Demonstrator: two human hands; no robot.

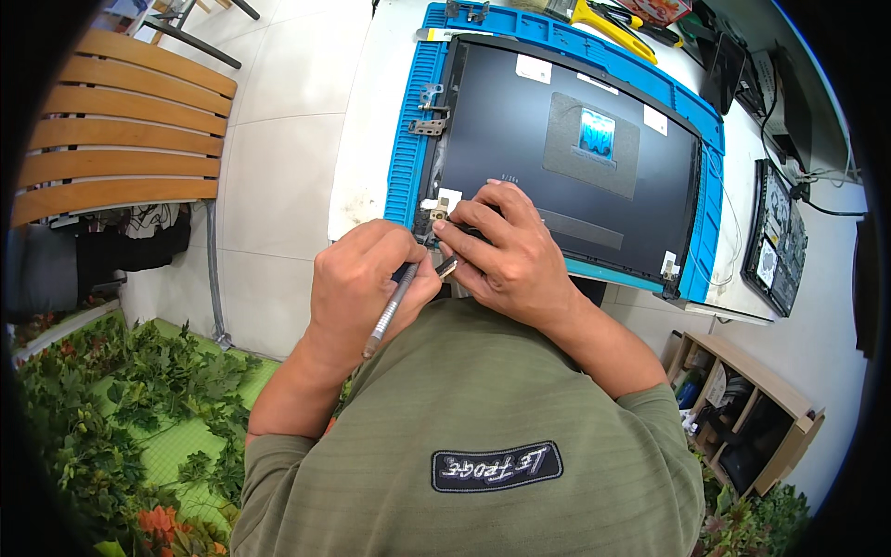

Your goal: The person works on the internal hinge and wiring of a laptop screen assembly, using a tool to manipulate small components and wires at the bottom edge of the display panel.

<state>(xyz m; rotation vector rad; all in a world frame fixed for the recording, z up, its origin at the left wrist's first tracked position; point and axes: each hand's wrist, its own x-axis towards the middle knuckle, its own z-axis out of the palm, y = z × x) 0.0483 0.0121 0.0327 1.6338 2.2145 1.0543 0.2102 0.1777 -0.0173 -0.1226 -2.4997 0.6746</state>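
The dark laptop screen lid (492, 102) lies on a ribbed blue work mat (402, 176). At its near left corner, my left hand (362, 278) is closed around a slim grey metal pen-shaped tool (390, 311); the tip is hidden by my fingers. Beside it, my right hand (510, 246) bends its fingers over the same corner. A small dark strip with a pale edge (447, 268) shows near its thumb, and what the fingers grip is partly hidden. Next to my fingertips is a small metal bracket (438, 213). Loose metal hinge pieces (427, 126) lie by the lid's left edge.
An opened laptop base (778, 237) sits at the table's right end, with cables behind it. Yellow-handled tools (613, 28) lie beyond the mat. A slatted wooden chair (130, 121) stands to the left, and a wooden shelf unit (742, 399) at the lower right.
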